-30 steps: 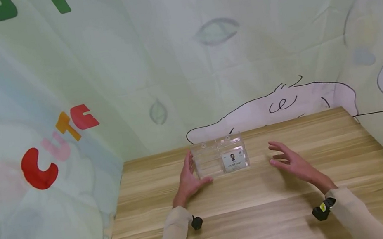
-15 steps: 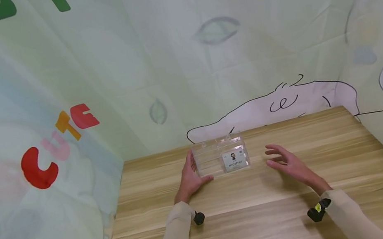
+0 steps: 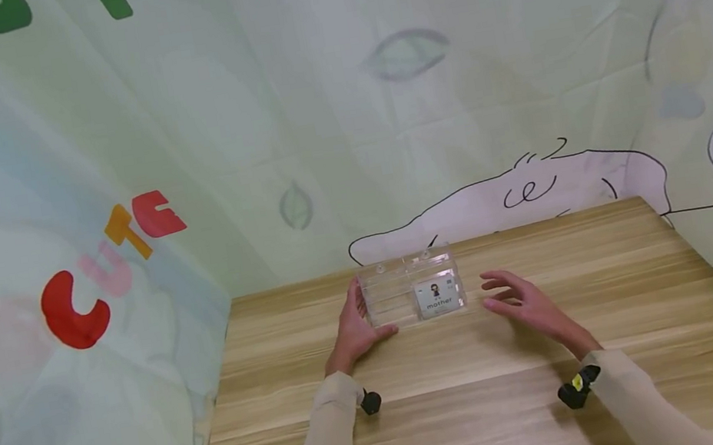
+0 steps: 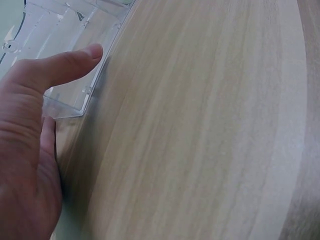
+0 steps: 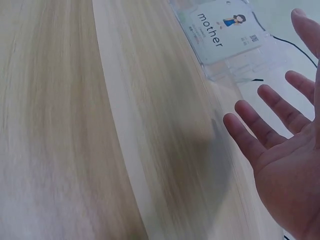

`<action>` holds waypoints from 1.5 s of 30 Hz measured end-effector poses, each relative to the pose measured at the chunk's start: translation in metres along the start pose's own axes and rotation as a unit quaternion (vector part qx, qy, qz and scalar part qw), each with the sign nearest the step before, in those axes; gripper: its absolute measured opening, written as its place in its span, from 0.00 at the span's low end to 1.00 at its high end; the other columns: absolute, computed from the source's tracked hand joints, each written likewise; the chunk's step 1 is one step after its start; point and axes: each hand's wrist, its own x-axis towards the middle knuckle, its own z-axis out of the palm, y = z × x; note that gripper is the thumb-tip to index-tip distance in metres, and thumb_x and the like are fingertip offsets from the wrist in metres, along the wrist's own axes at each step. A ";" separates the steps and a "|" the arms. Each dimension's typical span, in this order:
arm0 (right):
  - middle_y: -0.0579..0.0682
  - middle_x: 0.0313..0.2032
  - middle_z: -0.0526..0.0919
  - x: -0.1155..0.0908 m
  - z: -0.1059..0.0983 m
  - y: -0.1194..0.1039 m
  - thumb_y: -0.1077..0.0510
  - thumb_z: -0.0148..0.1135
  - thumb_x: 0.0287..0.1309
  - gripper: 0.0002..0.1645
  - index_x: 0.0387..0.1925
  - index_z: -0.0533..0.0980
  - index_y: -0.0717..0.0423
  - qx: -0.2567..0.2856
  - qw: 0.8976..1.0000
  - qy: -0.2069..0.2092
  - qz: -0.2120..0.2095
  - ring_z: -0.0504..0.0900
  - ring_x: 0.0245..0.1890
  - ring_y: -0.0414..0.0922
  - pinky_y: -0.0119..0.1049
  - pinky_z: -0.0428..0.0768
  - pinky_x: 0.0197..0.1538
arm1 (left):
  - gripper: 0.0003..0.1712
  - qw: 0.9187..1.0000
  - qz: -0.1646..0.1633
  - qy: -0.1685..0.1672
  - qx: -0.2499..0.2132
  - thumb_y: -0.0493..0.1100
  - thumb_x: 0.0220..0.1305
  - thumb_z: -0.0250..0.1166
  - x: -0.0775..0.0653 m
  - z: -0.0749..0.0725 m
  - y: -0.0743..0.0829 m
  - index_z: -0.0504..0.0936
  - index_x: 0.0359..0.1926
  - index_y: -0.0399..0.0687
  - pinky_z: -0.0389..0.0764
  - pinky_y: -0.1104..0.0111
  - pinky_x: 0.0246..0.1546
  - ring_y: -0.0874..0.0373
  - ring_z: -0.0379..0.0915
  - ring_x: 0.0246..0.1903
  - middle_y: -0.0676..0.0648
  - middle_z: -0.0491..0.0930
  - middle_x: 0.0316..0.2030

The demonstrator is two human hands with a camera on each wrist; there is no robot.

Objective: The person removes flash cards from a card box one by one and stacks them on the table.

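Note:
A clear plastic card holder [image 3: 390, 309] with compartments stands on the wooden table near its back edge. Its right compartment holds a white card [image 3: 438, 298], printed with a small figure and the word "mother". My left hand [image 3: 355, 334] grips the holder's left end, thumb across the lower front and fingers along the side, partly hidden. In the left wrist view that thumb [image 4: 70, 67] lies over the clear front. To the right of the holder is my right hand [image 3: 530, 310], apart from it and holding nothing. Its spread fingers [image 5: 250, 130] show in the right wrist view.
The wooden tabletop [image 3: 442, 411] stretches in front of the holder and to both sides. Behind it hangs a pale printed cloth [image 3: 228, 118] that also covers the left and right sides. Each wrist wears a small black camera [image 3: 371, 402].
My right hand has moved left, closer to the holder's right end. The left hand keeps its grip, and the holder stays in about the same place.

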 end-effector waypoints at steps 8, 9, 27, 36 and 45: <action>0.61 0.61 0.79 0.011 0.007 -0.007 0.48 0.70 0.68 0.37 0.72 0.69 0.56 0.010 1.000 -0.003 0.003 0.81 0.56 0.59 0.58 0.81 0.60 | 0.77 1.000 -0.001 0.000 -0.011 0.38 0.41 0.88 0.000 0.000 -0.002 0.45 0.82 0.44 0.60 0.56 0.76 0.42 0.56 0.76 0.35 0.57 0.77; 0.61 0.61 0.79 0.013 0.007 -0.007 0.48 0.70 0.67 0.37 0.71 0.69 0.55 0.009 1.000 -0.002 0.003 0.82 0.56 0.58 0.57 0.82 0.59 | 0.77 1.000 0.001 0.001 -0.015 0.37 0.40 0.89 0.000 0.000 -0.002 0.45 0.82 0.44 0.60 0.56 0.76 0.42 0.56 0.76 0.34 0.58 0.77; 0.60 0.55 0.82 0.035 0.016 -0.010 0.51 0.72 0.66 0.32 0.68 0.75 0.53 0.002 1.000 -0.008 -0.010 0.83 0.50 0.57 0.55 0.84 0.55 | 0.77 1.000 -0.007 -0.001 -0.004 0.39 0.41 0.89 0.002 -0.001 -0.002 0.45 0.82 0.47 0.62 0.57 0.75 0.43 0.57 0.76 0.36 0.58 0.77; 0.58 0.53 0.83 0.040 0.018 -0.011 0.51 0.71 0.67 0.29 0.66 0.77 0.52 -0.027 0.999 -0.024 -0.015 0.84 0.49 0.54 0.46 0.85 0.51 | 0.76 1.000 -0.010 -0.003 -0.006 0.40 0.41 0.89 0.002 -0.001 -0.002 0.46 0.82 0.47 0.62 0.59 0.75 0.45 0.57 0.76 0.37 0.58 0.77; 0.59 0.53 0.83 0.042 0.020 -0.009 0.50 0.70 0.67 0.29 0.66 0.77 0.53 -0.030 0.999 -0.034 -0.010 0.83 0.48 0.54 0.44 0.86 0.49 | 0.76 1.000 -0.014 -0.004 -0.005 0.40 0.41 0.89 0.003 0.000 -0.004 0.45 0.83 0.49 0.61 0.60 0.75 0.46 0.57 0.76 0.38 0.58 0.78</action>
